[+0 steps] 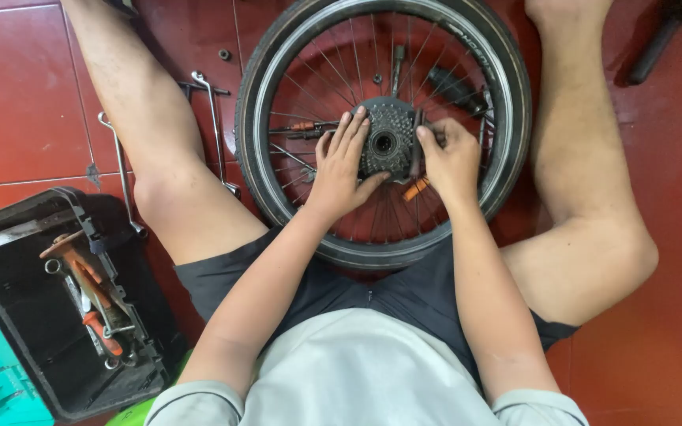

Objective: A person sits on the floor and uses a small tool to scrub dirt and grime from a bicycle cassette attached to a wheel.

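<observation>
Black-tyred spoked bicycle wheel [278,63] flat on red tile floor [25,95] between my legs. My left hand [341,170] spread on dark metal sprocket cluster [388,138], right hand [450,158] pinching its edge. Steel, greasy, likely slippery; grip teeth rim

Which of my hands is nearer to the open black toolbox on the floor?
Left. Your left hand rests on the gear cluster of the wheel, on the toolbox's side; your right hand sits farther off, across the hub.
</observation>
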